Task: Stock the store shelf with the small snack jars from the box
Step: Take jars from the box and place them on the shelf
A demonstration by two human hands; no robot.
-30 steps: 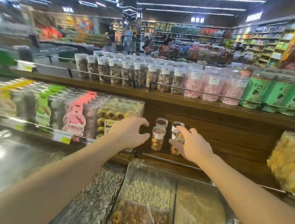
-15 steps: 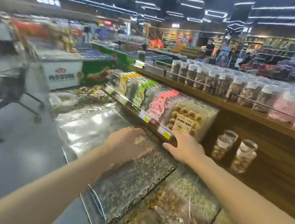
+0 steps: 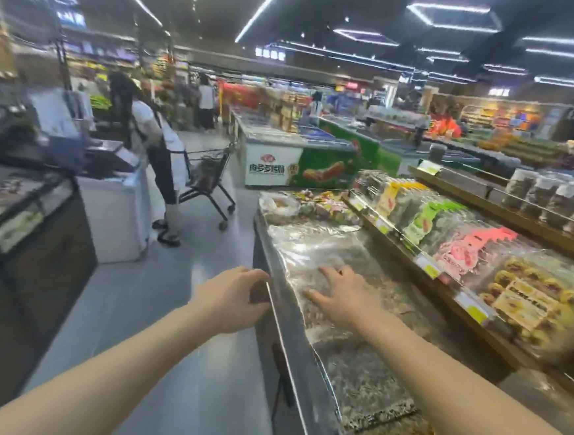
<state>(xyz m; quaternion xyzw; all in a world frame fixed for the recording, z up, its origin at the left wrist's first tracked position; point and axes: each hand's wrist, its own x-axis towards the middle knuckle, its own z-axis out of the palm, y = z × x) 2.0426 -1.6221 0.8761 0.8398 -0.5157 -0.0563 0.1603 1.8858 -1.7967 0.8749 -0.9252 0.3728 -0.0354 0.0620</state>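
Evidently between loads, both hands are empty: left hand (image 3: 229, 298) loosely curled beside the surface (image 3: 290, 337) edge, right hand (image 3: 339, 295) spread flat over it, with no snack jars or box near the fingers.

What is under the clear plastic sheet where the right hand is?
Under the plastic sheet lie dark loose seeds; glare and blur hide the part beyond the right hand, which hovers over or touches the sheet with spread fingers.

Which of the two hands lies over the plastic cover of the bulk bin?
The right hand, fingers spread over the plastic cover. The left hand is beside the bin's metal edge, over the aisle.
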